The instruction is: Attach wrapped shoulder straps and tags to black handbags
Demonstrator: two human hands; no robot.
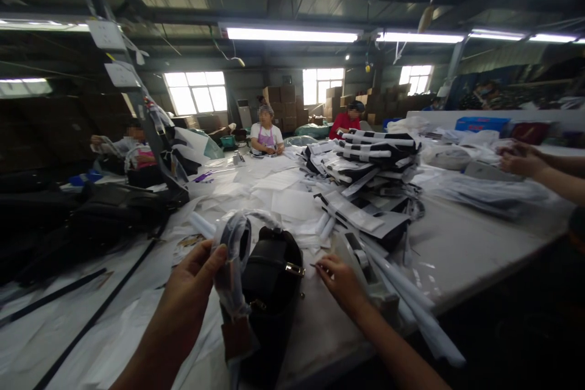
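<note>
A black handbag [269, 292] with gold hardware stands on the white table [475, 244] right in front of me. My left hand [192, 292] is closed round the bag's strap [233, 262], which is wrapped in clear plastic and loops above the bag. My right hand [340, 280] rests on the table to the right of the bag, its fingers pinched on a small thin thing I cannot make out. A tape dispenser [365, 262] sits just beyond that hand.
A stack of black-and-white striped packages [370, 158] rises mid-table, with loose white paper around it. Black bags [109, 213] pile up at left. Another person's hands [521, 161] work at right. Three people sit at the far end.
</note>
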